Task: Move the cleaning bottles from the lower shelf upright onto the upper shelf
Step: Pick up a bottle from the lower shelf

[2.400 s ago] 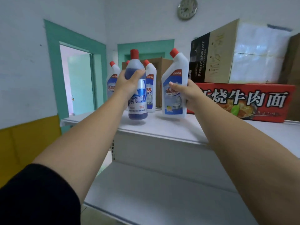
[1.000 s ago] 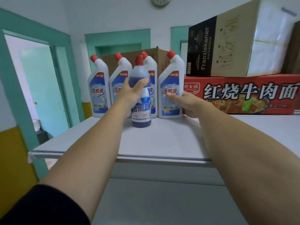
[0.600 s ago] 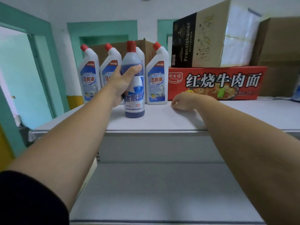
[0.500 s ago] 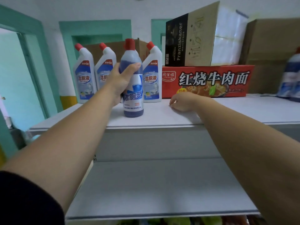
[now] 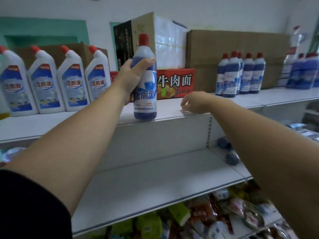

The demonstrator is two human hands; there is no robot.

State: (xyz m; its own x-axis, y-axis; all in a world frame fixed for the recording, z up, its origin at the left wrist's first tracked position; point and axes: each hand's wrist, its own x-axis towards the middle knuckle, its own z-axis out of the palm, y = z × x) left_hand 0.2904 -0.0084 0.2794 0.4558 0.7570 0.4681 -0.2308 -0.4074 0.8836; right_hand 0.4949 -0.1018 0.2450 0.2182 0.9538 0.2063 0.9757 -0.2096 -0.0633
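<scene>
Your left hand (image 5: 131, 78) gripped tall blue red-capped plastic bottle (image 5: 145, 100), upright at white upper shelf (image 5: 51, 123) front edge, frame centre. Your right hand (image 5: 195, 102) loosely curled, empty, at shelf edge. Two dark blue bottles (image 5: 232, 158) lay on lower shelf (image 5: 146, 183), right.

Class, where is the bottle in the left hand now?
Head view, left of centre: the bottle, upright at the upper shelf's front edge, before the red box.

A: Status of the left hand (image 5: 133, 78)?
B: Arm extended forward, black sleeve (image 5: 25, 204) at the upper arm; fingers and thumb wrapped round the blue bottle (image 5: 145, 100).
A: And the right hand (image 5: 195, 102)?
B: Arm extended, palm down, fingers loosely curled, holding nothing.
</scene>
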